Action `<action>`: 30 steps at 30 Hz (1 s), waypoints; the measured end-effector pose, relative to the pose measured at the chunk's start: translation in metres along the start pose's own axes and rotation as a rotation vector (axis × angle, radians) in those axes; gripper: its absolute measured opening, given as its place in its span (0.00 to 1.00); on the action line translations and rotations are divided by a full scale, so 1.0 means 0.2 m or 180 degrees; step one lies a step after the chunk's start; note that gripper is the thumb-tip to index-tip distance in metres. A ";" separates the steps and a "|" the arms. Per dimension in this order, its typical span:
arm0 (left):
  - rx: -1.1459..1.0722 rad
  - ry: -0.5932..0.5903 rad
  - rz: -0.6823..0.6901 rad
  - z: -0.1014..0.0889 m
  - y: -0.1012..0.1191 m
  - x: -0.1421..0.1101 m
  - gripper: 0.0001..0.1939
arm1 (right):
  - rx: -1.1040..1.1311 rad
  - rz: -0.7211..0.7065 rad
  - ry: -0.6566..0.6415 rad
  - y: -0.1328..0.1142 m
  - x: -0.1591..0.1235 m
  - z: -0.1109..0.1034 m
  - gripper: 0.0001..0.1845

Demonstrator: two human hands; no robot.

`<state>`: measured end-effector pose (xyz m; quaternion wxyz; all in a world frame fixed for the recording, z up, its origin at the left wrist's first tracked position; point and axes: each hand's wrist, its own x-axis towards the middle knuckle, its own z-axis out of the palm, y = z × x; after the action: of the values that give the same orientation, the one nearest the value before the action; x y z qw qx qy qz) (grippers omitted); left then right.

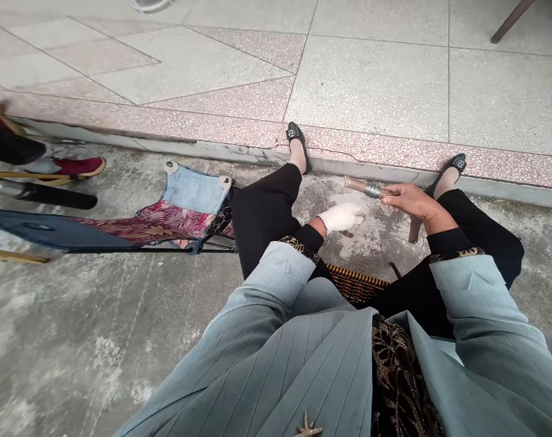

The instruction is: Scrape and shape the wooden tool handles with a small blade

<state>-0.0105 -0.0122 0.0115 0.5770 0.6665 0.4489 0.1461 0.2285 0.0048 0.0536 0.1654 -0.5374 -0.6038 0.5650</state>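
My left hand [345, 217] wears a white knitted glove, its fingers curled closed. A small brown bit [347, 233] shows just beneath it; what the glove grips, if anything, is hidden. Bare, my right hand [412, 201] pinches a short brown stick [355, 184] near its right end. Silver wire [373, 190] is wound in a tight coil around the stick's middle. The stick points left, above and apart from the glove. Below my right hand a brown wooden-looking piece [415, 230] hangs or lies; I cannot tell whether the hand touches it.
I sit on a woven seat [357, 284], feet against a low tiled step [371, 136]. To my left stands a folding chair with blue and floral cloth [180, 212]. Beyond it are a person's red shoe [79, 167] and a black tube [59, 195]. A table or chair leg [512, 21] stands top right.
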 end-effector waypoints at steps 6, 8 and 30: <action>0.0003 -0.0175 0.0025 0.00 0.03 -0.04 0.06 | -0.1719 0.0398 0.0252 0.00 0.04 0.01 0.15; -0.0041 -0.0166 0.0037 -0.01 0.04 -0.05 0.05 | -0.2321 0.0580 0.0100 0.00 0.04 0.02 0.17; -0.0629 0.0113 -0.0216 -0.06 0.05 -0.06 0.06 | -0.2402 0.0600 0.0357 0.04 0.05 0.02 0.17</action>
<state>-0.0210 -0.0135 0.0272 0.6365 0.5880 0.4648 0.1818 0.2245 0.0096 0.0420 -0.0637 -0.6436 -0.7072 0.2857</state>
